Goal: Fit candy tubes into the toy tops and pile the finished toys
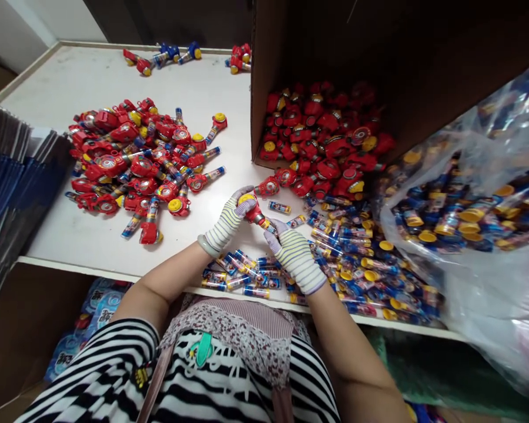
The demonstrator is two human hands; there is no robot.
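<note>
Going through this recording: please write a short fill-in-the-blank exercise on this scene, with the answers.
The left hand and right hand wear striped knit ____ and grip one red plastic toy.
A clear plastic bag holds clear tubes with ____ caps.
On the white table, a heap of red toys lies to the ____ of the hands.
Answers: gloves; yellow; left.

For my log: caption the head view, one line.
Striped-gloved left hand and right hand hold a red toy over a white table.
</note>
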